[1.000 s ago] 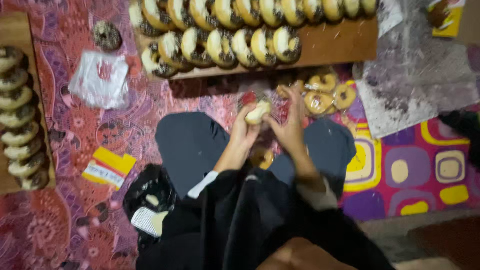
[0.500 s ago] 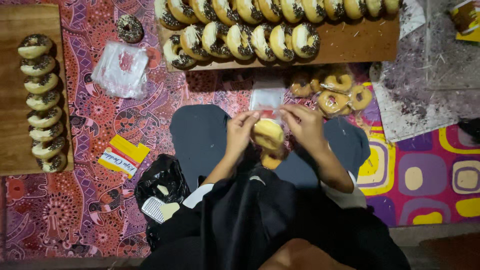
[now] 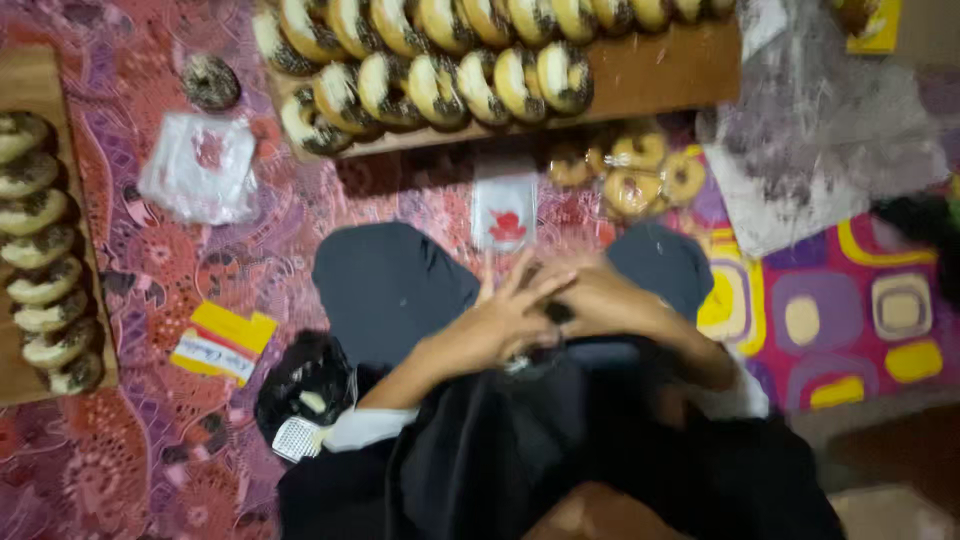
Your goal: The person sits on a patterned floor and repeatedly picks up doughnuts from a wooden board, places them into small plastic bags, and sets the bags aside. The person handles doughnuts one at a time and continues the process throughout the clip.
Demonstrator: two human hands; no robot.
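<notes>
Patterned red and purple mat (image 3: pixel 130 470) covers the floor. On it, a wooden board (image 3: pixel 660 75) of doughnuts lies along the far edge, another board (image 3: pixel 50 80) at the left edge, clear bags (image 3: pixel 200 178) between them, a yellow packet (image 3: pixel 222 342) nearer in.

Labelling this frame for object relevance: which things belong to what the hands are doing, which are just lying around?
In hand or in use:
left hand and right hand, pressed together over the lap; what they hold is hidden
small clear bag
bagged doughnuts
board of topped doughnuts

Lying about:
yellow card
crumpled plastic
lone dark doughnut
side board of doughnuts
</notes>
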